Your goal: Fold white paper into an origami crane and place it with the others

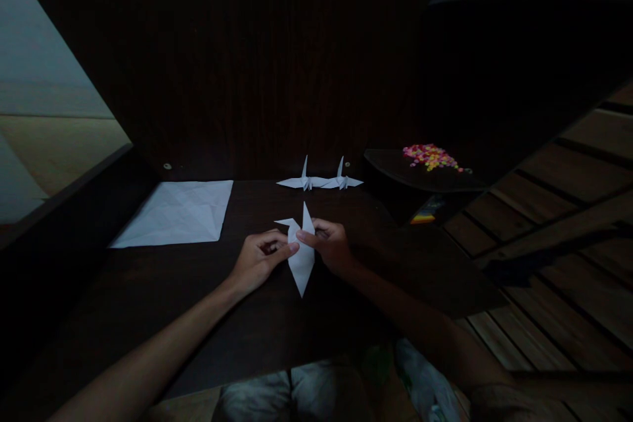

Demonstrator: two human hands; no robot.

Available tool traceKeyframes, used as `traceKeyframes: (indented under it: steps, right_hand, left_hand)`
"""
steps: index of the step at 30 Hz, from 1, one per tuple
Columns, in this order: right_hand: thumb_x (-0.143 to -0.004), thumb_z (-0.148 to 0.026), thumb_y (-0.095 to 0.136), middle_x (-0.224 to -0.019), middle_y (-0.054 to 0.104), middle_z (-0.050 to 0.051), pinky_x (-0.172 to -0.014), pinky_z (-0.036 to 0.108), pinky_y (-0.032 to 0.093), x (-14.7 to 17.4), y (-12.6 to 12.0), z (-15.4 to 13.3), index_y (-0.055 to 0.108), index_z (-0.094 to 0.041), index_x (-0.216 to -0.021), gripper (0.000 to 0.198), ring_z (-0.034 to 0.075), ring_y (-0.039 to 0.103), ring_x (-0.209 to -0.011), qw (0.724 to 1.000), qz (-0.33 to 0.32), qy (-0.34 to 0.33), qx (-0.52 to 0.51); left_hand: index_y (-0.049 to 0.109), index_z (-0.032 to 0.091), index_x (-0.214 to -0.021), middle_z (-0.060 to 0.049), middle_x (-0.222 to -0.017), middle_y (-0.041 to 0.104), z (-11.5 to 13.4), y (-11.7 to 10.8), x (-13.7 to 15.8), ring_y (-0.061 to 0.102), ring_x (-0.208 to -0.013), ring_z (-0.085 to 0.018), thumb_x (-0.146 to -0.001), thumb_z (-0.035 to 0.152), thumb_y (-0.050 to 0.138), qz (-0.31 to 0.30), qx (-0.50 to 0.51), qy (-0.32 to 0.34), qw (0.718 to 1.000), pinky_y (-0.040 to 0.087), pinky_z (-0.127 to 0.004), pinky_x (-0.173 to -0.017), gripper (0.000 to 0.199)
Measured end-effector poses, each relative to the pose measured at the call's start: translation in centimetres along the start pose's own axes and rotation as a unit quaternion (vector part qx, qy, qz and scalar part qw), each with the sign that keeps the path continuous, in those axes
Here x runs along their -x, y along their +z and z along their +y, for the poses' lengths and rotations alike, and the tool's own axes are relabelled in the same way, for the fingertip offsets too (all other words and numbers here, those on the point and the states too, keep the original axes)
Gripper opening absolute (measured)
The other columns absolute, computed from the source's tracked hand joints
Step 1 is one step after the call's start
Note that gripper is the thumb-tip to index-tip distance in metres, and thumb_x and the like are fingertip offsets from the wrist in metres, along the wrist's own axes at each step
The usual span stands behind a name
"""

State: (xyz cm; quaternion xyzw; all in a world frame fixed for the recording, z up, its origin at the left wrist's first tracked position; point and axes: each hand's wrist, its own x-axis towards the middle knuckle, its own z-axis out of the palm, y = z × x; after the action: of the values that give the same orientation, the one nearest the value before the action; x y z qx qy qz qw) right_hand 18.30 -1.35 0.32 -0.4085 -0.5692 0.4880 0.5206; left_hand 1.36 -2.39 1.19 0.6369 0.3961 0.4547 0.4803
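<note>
A white folded paper crane (301,264) is held between my two hands above the dark desk, its wide flap pointing down toward me. One narrow point stands up, and a bent, beak-like tip sticks out to the left. My left hand (264,254) pinches its left edge with thumb and fingers. From the other side my right hand (330,242) grips it, the thumb lying across the front just below the upright point. The fingers behind the paper are partly hidden. Beyond the hands, two finished-looking white paper cranes (320,182) sit side by side against the back panel.
A creased white sheet of paper (180,214) lies flat at the left of the desk (237,316). On a raised corner shelf (386,168) at the right is a pile of small colourful pieces (431,157). A dark side board (64,191) bounds the left.
</note>
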Motion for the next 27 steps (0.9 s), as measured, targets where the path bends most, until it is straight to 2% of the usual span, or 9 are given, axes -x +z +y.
traceKeyframes:
  steps: [4, 7, 11, 20, 24, 27]
  right_hand:
    - [-0.070, -0.039, 0.070, -0.062, 0.050, -0.002, -0.054, 0.024, 0.035, 0.06, -0.11, 0.09, 0.054, -0.017, -0.058, 0.030, 0.011, 0.044, -0.058, 0.997, 0.005, -0.059, 0.058]
    - [-0.071, -0.040, 0.070, -0.061, 0.047, -0.002, -0.052, 0.024, 0.033, 0.11, -0.04, 0.18, 0.053, -0.018, -0.057, 0.032, 0.010, 0.041, -0.056, 0.995, 0.010, -0.069, 0.077]
    - [-0.070, -0.039, 0.071, -0.062, 0.047, -0.003, -0.052, 0.024, 0.033, 0.17, 0.14, 0.23, 0.053, -0.018, -0.058, 0.030, 0.010, 0.042, -0.056, 0.996, 0.006, -0.071, 0.051]
    - [-0.069, -0.042, 0.071, -0.063, 0.055, -0.002, -0.054, 0.024, 0.039, 0.24, 0.50, 0.57, 0.057, -0.018, -0.063, 0.028, 0.012, 0.050, -0.058, 1.000, 0.005, 0.001, 0.005]
    - [-0.067, -0.040, 0.074, -0.070, 0.062, 0.000, -0.064, 0.027, 0.047, 0.28, 0.55, 0.84, 0.061, -0.018, -0.068, 0.026, 0.015, 0.059, -0.067, 0.999, -0.029, 0.018, 0.001]
    - [-0.068, -0.040, 0.073, -0.074, 0.065, 0.001, -0.067, 0.029, 0.049, 0.39, 0.55, 0.97, 0.063, -0.018, -0.070, 0.025, 0.017, 0.062, -0.070, 0.998, -0.053, 0.020, 0.003]
  left_hand:
    - [0.072, 0.016, -0.072, -0.001, -0.064, 0.066, -0.09, 0.05, -0.11, 0.055, -0.055, -0.012, -0.067, 0.037, 0.076, 0.051, 0.013, -0.001, 0.999, 0.043, -0.022, -0.052, 0.021]
    - [0.073, 0.016, -0.069, -0.003, -0.070, 0.070, -0.01, 0.07, -0.20, 0.060, -0.060, -0.014, -0.064, 0.035, 0.078, 0.067, 0.024, 0.007, 0.997, 0.046, -0.024, -0.055, 0.020]
    - [0.075, 0.017, -0.069, -0.005, -0.072, 0.071, -0.03, 0.15, -0.12, 0.062, -0.063, -0.016, -0.063, 0.032, 0.079, 0.065, 0.053, 0.009, 0.996, 0.048, -0.025, -0.058, 0.016]
    - [0.075, 0.016, -0.072, -0.004, -0.070, 0.070, -0.73, -0.05, -0.05, 0.060, -0.061, -0.015, -0.067, 0.035, 0.077, 0.090, 0.052, -0.012, 0.995, 0.046, -0.025, -0.058, 0.020]
    - [0.074, 0.017, -0.074, -0.003, -0.074, 0.071, -0.76, -0.23, -0.33, 0.061, -0.069, -0.016, -0.068, 0.036, 0.076, 0.133, 0.060, -0.015, 0.989, 0.047, -0.025, -0.064, 0.021]
    - [0.074, 0.017, -0.078, -0.003, -0.078, 0.072, -0.72, -0.30, -0.45, 0.062, -0.073, -0.017, -0.069, 0.036, 0.075, 0.139, 0.074, -0.023, 0.987, 0.048, -0.026, -0.069, 0.021]
